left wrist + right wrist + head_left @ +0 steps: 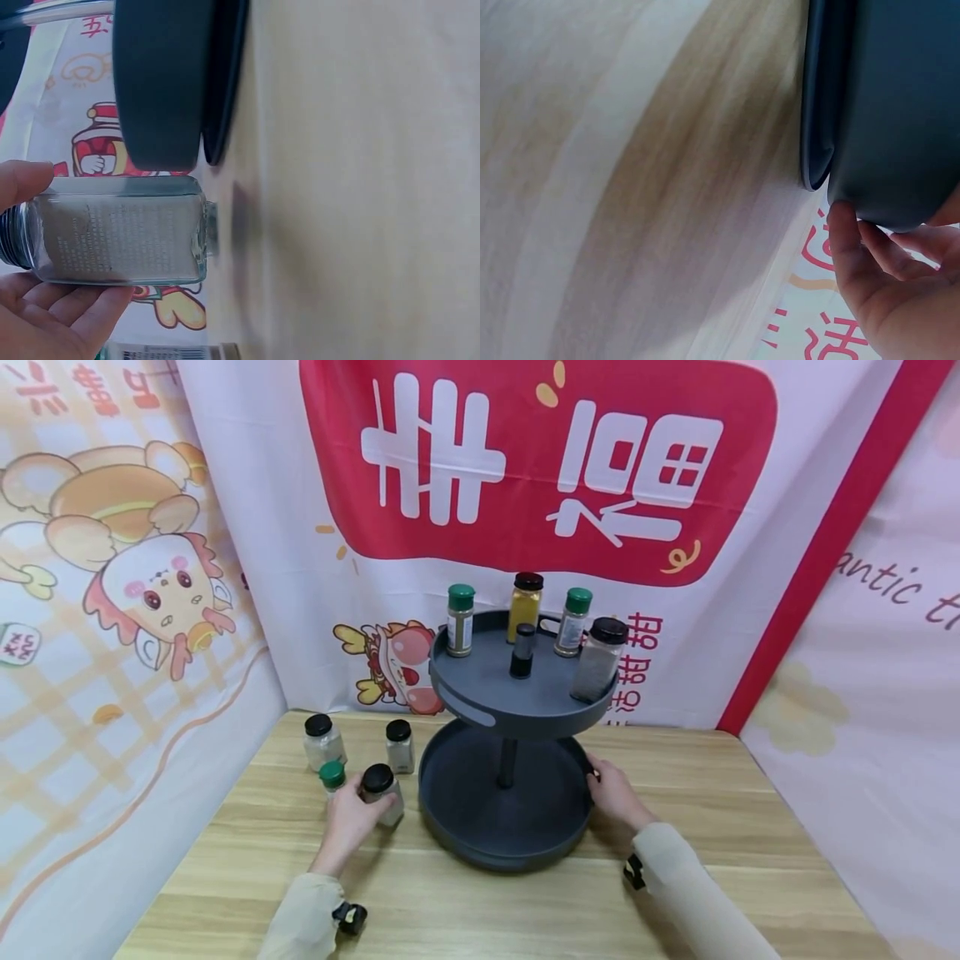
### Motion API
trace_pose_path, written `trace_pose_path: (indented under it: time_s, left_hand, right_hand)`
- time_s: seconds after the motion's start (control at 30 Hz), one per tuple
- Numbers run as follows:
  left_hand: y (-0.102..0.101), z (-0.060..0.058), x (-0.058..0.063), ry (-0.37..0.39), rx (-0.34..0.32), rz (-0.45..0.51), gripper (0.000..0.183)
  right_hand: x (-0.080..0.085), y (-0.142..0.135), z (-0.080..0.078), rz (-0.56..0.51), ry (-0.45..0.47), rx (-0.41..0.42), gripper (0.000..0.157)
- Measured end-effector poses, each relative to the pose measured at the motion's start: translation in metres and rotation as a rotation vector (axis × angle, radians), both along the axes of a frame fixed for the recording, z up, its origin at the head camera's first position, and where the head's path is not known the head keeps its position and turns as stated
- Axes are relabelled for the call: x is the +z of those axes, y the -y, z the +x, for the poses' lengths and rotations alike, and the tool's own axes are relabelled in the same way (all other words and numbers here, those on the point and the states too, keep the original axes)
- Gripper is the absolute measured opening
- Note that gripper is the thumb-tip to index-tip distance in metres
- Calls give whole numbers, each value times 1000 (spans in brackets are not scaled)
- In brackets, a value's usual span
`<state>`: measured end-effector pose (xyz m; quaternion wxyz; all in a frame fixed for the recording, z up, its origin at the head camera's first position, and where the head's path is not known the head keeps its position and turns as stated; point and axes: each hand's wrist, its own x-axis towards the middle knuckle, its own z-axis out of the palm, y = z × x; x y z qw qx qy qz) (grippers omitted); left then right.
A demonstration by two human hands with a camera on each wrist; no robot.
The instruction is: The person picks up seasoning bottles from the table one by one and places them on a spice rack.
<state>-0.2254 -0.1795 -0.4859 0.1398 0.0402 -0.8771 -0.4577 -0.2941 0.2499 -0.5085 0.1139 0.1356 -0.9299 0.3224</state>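
Observation:
My left hand (352, 818) grips a square glass spice jar (388, 806) with a black lid, thumb on one side and fingers on the other. In the left wrist view the jar (124, 229) stands a little off the wood, close to the lower tray's wall (161, 90). A green-capped jar (332, 774) is just beside that hand, partly hidden by it. My right hand (617, 793) holds the right edge of the lower tray of a dark grey two-tier spice rack (506, 856). The right wrist view shows its fingers (849, 247) bent against the tray wall (900, 120).
On the upper tray (517, 722) stand several jars, among them a yellow one (524, 610) and a large black-lidded one (597, 664). Two more black-lidded jars, a wide one (324, 747) and a slim one (401, 752), are on the table (225, 877). A printed cloth (247, 527) hangs behind.

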Motion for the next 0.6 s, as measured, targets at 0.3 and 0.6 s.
trace_pose_path:
  time_s: [0.3, 0.6]
  left_hand:
    - [-8, -5, 18, -25, 29, -29, 40]
    - [-22, -9, 33, -72, 14, 6, 36]
  right_hand:
    - [-2, -1, -2, 4, 25, -11, 45]
    - [-1, 0, 1, 1, -5, -7, 44]
